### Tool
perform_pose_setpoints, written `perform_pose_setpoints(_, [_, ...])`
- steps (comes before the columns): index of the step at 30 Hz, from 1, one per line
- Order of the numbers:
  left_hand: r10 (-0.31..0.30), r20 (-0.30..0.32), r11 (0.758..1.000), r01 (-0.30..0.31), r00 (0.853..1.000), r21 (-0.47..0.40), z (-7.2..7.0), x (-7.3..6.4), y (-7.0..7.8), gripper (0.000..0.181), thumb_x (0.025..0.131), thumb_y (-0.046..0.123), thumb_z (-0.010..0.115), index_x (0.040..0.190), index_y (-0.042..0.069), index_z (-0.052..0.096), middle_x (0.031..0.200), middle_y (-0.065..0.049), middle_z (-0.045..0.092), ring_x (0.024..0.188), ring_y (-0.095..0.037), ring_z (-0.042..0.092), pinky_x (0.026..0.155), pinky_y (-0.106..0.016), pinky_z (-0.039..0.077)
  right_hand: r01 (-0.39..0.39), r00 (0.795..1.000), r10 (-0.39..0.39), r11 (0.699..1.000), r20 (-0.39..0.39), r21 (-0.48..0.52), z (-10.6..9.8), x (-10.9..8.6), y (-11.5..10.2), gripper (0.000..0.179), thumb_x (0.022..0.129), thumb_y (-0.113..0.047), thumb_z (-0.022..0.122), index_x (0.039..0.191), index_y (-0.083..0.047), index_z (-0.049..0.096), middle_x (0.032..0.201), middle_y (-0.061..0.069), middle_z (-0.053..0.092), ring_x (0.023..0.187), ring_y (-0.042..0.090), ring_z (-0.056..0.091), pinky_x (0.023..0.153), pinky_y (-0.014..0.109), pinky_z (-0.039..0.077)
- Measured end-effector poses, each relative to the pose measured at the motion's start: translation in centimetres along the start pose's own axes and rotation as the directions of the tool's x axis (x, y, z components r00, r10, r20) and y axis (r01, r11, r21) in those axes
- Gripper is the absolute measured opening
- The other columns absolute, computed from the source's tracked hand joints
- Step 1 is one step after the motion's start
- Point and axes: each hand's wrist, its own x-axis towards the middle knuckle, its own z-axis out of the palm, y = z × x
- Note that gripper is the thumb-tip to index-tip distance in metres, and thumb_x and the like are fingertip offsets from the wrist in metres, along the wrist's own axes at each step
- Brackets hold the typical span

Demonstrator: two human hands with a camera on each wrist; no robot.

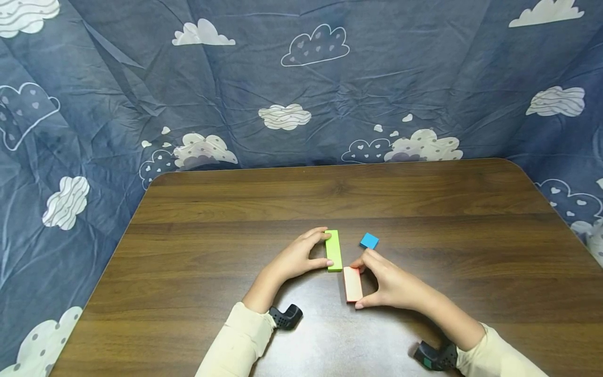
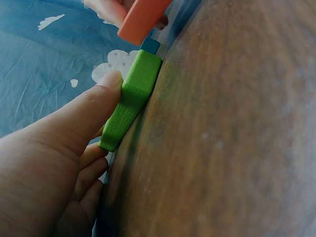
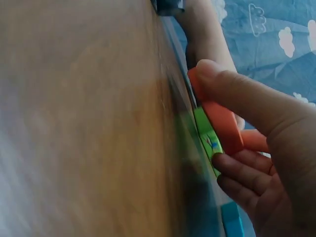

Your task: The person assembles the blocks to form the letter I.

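Note:
A light green rectangular block [image 1: 333, 251] lies lengthwise on the table, and my left hand [image 1: 292, 260] pinches its two ends between thumb and fingers. In the left wrist view the thumb presses the near end of the green block [image 2: 133, 86]. My right hand [image 1: 391, 281] grips an orange-red block [image 1: 352, 285] by its ends, just nearer to me and right of the green one. The right wrist view shows the orange-red block [image 3: 223, 118] tilted and seemingly raised off the tabletop. Beyond my right fingertips sits a small blue block [image 1: 369, 240].
The brown wooden table [image 1: 188, 235] has rounded far corners. Behind it hangs a dark blue cloth [image 1: 254, 78] printed with white clouds. Black wrist cameras [image 1: 286, 317] are strapped on both forearms, close above the tabletop.

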Motion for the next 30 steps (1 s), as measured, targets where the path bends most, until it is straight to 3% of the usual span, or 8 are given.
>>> perform_pose_setpoints(7, [-0.006,-0.002,1.000,0.006,1.000,-0.003,0.0,0.0,0.0,0.060,0.080,0.035,0.067,0.129,0.009,0.046,0.137,-0.008,0.039,0.125,-0.020,0.034,0.103,-0.031,0.025,0.031,1.000,-0.031,1.000,-0.002,-0.006,1.0,0.2,-0.2,0.062,0.059,-0.038,0.082,0.106,-0.012,0.050,0.100,-0.009,0.047,0.089,0.004,0.050,0.077,0.027,0.045])
perform_pose_setpoints(16, [-0.006,-0.005,1.000,0.006,1.000,0.004,0.0,-0.1,-0.1,0.060,0.080,0.036,0.067,0.129,0.010,0.046,0.137,-0.006,0.039,0.125,-0.020,0.034,0.103,-0.031,0.026,0.146,0.988,-0.147,0.989,-0.043,-0.031,2.1,0.5,0.0,0.063,0.060,-0.042,0.080,0.104,-0.008,0.051,0.103,-0.005,0.047,0.094,0.010,0.049,0.081,0.029,0.044])
perform_pose_setpoints(24, [-0.008,0.003,1.000,0.008,1.000,0.006,0.0,-0.1,-0.2,0.060,0.080,0.036,0.066,0.130,0.010,0.045,0.137,-0.007,0.038,0.126,-0.020,0.033,0.103,-0.032,0.025,0.116,0.993,-0.116,0.993,-0.030,-0.022,2.1,0.3,-0.1,0.074,0.058,-0.047,0.080,0.113,-0.009,0.049,0.108,-0.005,0.045,0.094,0.009,0.047,0.081,0.027,0.043])
perform_pose_setpoints(30, [-0.015,0.005,1.000,0.015,1.000,0.005,0.1,0.0,-0.2,0.061,0.080,0.037,0.066,0.131,0.011,0.045,0.138,-0.006,0.037,0.126,-0.020,0.032,0.104,-0.032,0.025,0.124,0.992,-0.124,0.992,-0.009,0.017,1.7,0.1,-0.2,0.058,0.066,-0.030,0.079,0.113,-0.015,0.050,0.111,-0.005,0.041,0.099,0.008,0.045,0.084,0.026,0.042])
